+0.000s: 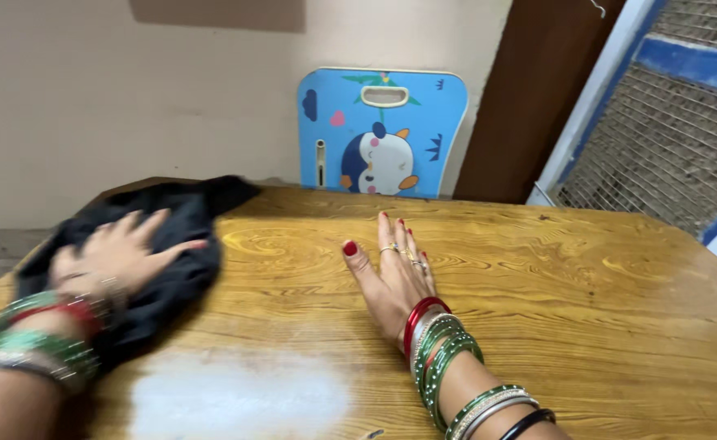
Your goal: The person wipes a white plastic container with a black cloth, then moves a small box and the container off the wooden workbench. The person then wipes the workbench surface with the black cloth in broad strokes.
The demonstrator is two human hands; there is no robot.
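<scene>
Rumpled, black cloth (171, 244) under flat, spread left hand (118, 254); right hand (395, 273) spread too.

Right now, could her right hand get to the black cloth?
Probably yes. The right hand lies flat on the table, with only bare wood between it and the cloth under the left hand.

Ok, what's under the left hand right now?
The left hand lies flat on a black cloth, which rests on the wooden table. The tabletop beneath the cloth is hidden.
</scene>
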